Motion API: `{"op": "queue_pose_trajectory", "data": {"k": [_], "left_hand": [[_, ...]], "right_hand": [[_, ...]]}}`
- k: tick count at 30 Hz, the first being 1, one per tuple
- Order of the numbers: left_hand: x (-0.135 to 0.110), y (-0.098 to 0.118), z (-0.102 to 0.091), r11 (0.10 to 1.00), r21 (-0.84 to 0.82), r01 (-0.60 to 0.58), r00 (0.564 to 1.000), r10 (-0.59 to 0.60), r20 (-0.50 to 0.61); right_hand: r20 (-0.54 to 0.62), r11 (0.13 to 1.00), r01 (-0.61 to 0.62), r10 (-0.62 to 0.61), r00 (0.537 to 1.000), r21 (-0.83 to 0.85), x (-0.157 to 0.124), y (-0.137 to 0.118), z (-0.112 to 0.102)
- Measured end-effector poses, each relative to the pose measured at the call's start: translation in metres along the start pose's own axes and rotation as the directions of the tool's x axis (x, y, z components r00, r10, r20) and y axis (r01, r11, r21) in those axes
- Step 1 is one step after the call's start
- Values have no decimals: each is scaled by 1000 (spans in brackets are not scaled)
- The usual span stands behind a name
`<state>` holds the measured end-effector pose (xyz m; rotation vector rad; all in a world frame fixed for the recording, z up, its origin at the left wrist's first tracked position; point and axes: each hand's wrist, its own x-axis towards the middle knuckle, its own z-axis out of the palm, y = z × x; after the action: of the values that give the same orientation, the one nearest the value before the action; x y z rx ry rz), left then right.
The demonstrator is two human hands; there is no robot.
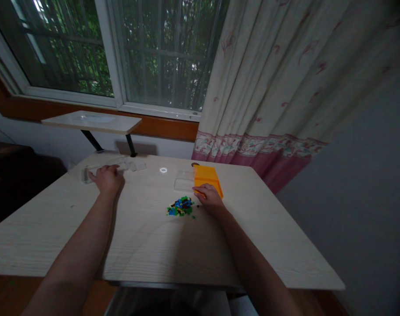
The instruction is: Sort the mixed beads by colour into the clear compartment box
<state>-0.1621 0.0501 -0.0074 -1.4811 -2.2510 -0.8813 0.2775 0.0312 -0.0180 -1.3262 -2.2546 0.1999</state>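
Note:
On the left of the table, my left hand (106, 179) is on a clear plastic box (86, 174), thumb and fingers curved over it and hiding part of it. My right hand (210, 198) has its fingers bent together at the near left corner of an opened yellow plastic box (207, 174), closed on its edge. Just left of those fingers lies a clear rectangular plastic tray (183, 184). A pile of small blue, green, yellow and dark plastic pieces (180, 206) sits in front of the tray, with a few stray pieces beside it.
Small clear plastic pieces (138, 166) lie right of my left hand. A raised white shelf (97, 122) on black legs stands at the back left. Behind the pale wooden table (147, 245) are a window (167, 57) and a flowered curtain (262, 87).

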Motion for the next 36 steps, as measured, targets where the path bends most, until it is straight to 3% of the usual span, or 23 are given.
{"op": "queue_pose_trajectory", "data": {"k": [7,10,13,17,21,24,29,36], "left_hand": [[-2,10,-11,998,-26,-61,986,56,-154],[-6,29,-19,990,-53,-129,973,116,-201],[-15,55,-19,952,-105,-287,947,266,-179],[-34,87,-11,820,-244,-518,852,519,-66],[-51,103,-6,706,-354,-614,725,681,100],[-55,105,-5,678,-376,-631,669,722,179],[-55,105,0,609,-502,-614,611,769,186],[-64,114,8,510,-692,-512,581,798,158]], "right_hand": [[-9,1000,1,0,1000,14,0,-2,-1],[-7,1000,5,-5,1000,20,0,-3,-2],[4,1000,-6,6,1000,7,0,-3,-3],[9,1000,-15,15,1000,-6,0,-3,-3],[3,1000,-19,19,1000,-7,0,-2,-2],[7,1000,-24,24,1000,-3,1,-1,-1],[2,1000,-24,24,1000,0,1,0,1],[-30,1000,-18,18,999,-5,0,-2,-3]]}}
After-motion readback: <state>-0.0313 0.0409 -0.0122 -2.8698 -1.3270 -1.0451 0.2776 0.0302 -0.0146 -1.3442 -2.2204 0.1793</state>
